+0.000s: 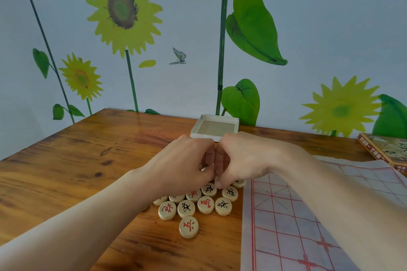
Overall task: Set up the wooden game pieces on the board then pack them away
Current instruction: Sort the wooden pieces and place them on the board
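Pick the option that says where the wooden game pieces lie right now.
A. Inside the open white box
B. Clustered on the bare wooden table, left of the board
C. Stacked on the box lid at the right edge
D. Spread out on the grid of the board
B: the wooden game pieces sit bunched on the table, left of the board, whose visible grid is bare; the white box shows only its floor.

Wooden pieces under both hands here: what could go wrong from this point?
1. The wooden pieces lie loosely clustered on the bare table; the left hand and right hand, bunched close over them, could knock some away.
2. The paper board looks thin and creased, and the right forearm crosses it, so it may shift or wrinkle.
3. The open box sits behind the hands and may get bumped.
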